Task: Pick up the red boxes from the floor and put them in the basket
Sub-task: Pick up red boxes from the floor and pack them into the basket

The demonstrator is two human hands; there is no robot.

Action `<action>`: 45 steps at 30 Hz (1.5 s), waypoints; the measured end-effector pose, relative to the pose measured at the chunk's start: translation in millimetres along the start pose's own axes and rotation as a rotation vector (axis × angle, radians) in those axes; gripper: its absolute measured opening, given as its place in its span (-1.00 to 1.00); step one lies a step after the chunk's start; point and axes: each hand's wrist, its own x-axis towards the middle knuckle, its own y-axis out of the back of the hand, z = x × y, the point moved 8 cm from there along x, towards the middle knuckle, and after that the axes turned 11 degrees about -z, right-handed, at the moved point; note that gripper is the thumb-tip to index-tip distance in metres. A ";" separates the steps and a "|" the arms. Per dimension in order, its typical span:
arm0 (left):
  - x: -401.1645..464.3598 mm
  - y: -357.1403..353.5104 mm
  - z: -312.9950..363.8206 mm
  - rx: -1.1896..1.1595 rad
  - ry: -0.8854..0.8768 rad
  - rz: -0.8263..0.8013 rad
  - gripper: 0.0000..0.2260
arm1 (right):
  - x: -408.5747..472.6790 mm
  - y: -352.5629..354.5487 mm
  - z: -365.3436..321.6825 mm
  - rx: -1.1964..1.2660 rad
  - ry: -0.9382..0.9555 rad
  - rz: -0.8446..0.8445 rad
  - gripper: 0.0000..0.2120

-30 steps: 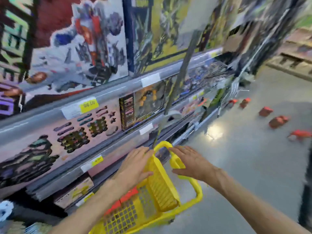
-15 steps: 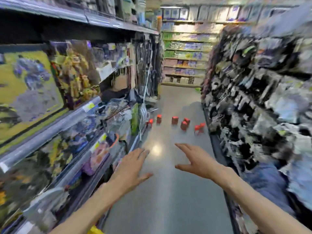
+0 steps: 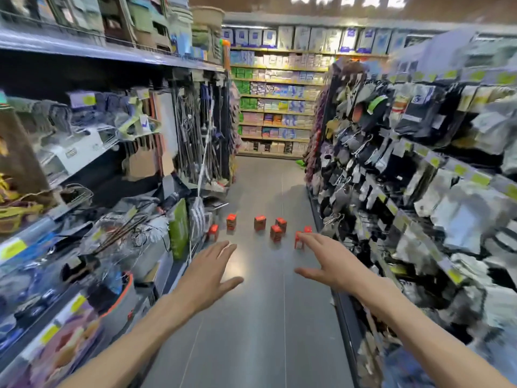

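Red boxes well beyond empty grips

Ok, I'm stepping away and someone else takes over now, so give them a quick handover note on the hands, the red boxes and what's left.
Left hand: open, empty, held out over the floor.
Right hand: open, empty, also held out.
Red boxes: seven visible, standing on the aisle floor ahead, between the shelves; the rightmost ones sit partly behind the right fingertips.
Basket: not in view.
Done: nothing can be confirmed from this view.
Left: pick up every box and put it in the basket.
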 end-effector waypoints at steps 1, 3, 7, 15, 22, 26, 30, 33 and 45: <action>17.5 -1.8 -9.4 0.010 0.001 0.001 -0.29 | 16.7 -0.3 8.8 -0.002 0.002 0.000 -0.15; 68.1 -12.1 -38.2 0.012 0.006 0.003 -0.30 | 64.6 -4.1 37.4 0.002 -0.004 0.002 -0.16; 174.0 -22.4 -99.9 0.015 0.020 0.012 -0.29 | 168.7 1.0 84.4 -0.029 0.016 -0.002 -0.19; 370.2 -27.7 -202.8 -0.006 0.033 -0.008 -0.29 | 376.4 20.7 182.5 -0.001 0.019 -0.033 -0.20; 540.0 -63.4 -297.5 -0.016 0.053 -0.054 -0.26 | 557.1 8.4 264.6 0.042 0.083 0.009 -0.23; 645.4 -73.2 -351.1 0.009 0.104 -0.064 -0.21 | 669.2 3.2 323.8 0.052 0.109 0.007 -0.21; 735.8 -71.2 -399.7 0.018 0.159 -0.029 -0.26 | 785.5 4.1 371.4 0.046 0.152 -0.030 -0.19; 787.5 -77.4 -441.2 -0.010 0.207 -0.044 -0.27 | 870.4 3.3 392.5 0.030 0.200 -0.051 -0.19; 991.0 -134.2 -663.1 -0.052 0.320 -0.021 -0.37 | 1198.8 -58.3 455.3 0.024 0.316 -0.120 -0.22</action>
